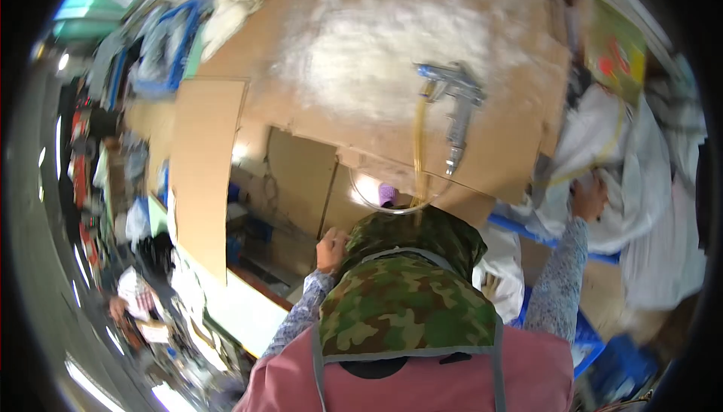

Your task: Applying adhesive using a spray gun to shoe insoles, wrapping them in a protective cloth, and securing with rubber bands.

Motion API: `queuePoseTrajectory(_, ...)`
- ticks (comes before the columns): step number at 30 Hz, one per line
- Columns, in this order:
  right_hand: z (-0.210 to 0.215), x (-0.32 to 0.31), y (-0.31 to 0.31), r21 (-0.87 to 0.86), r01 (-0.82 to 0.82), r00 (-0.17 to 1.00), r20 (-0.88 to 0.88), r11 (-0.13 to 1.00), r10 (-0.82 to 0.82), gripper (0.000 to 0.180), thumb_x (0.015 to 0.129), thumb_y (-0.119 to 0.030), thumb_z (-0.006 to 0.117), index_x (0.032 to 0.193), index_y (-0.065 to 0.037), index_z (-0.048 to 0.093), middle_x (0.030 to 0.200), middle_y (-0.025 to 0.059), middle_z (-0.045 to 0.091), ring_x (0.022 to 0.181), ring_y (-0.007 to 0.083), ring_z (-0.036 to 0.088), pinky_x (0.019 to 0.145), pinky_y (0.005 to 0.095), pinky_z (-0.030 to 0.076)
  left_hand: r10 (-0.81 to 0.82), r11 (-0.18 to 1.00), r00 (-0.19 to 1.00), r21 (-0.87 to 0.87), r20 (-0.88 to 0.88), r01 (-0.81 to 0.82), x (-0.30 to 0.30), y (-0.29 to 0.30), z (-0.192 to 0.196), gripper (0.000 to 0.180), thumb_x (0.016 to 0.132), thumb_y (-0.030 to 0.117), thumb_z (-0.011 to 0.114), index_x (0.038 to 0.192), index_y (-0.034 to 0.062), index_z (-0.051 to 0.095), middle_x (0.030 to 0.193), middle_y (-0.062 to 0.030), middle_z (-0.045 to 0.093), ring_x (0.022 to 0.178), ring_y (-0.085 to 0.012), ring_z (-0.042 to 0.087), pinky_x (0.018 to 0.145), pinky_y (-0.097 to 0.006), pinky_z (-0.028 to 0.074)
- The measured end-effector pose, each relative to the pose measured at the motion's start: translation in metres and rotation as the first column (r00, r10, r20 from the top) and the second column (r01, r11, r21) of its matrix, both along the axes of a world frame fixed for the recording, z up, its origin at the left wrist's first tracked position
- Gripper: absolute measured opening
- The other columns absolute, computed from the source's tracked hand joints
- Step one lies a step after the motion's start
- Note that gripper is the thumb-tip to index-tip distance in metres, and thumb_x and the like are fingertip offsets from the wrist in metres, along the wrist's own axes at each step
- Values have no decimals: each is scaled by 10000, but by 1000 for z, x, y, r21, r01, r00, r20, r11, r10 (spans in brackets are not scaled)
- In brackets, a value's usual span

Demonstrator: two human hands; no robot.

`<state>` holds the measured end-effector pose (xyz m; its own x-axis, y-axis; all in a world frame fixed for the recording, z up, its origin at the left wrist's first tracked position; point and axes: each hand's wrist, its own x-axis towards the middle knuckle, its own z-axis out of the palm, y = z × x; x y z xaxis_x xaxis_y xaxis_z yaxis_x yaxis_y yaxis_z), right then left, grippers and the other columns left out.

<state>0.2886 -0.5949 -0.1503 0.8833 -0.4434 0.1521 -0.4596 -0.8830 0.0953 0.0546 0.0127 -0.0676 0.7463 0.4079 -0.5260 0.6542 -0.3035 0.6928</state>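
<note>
My left hand (331,251) is beside the camouflage apron (407,303), its fingers curled; whether anything is in them is hidden. Off to the right, my right hand (590,197) reaches to a white sack (629,212) and touches its folds, its fingers blurred and partly covered. A metal spray gun (456,99) with a yellow hose (419,144) lies on the cardboard sheet (516,141) in front of me, apart from both hands. Whitish residue coats much of that cardboard. A clear thin tube curves down from the cardboard edge near the apron.
A cardboard flap (207,171) stands to the left, beside a gap in the worktop. Blue crates (169,50) hold bagged goods at the far left. More white sacks and a blue bin (625,367) are on the right. Another person (135,295) is at the lower left.
</note>
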Motion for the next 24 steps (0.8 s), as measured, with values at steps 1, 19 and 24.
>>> queuePoseTrajectory(1,-3,6,-6,-49,45,998,-49,998,-48,658,699,-466,725,1280,-228,528,1320,46,503,1177,307,487,952,444,424,-61,990,998,128,-22,64,-4,-2,-1,270,892,256,562,1040,32,590,578,-126,574,538,-230,606,544,-369,474)
queuePoseTrajectory(19,37,-93,102,353,-172,900,437,920,1,372,903,-190,593,1247,-58,543,1206,184,561,1106,314,554,897,401,456,-124,982,989,153,76,112,26,101,-16,205,844,244,548,877,42,551,810,-228,615,816,-443,587,690,-497,460)
queuePoseTrajectory(24,33,-140,256,470,-108,866,478,876,-149,378,877,-120,604,1242,-37,546,1148,171,580,1023,283,579,857,383,466,-248,929,942,332,224,166,66,194,-12,169,849,212,531,896,51,548,812,-225,616,805,-446,587,680,-494,468)
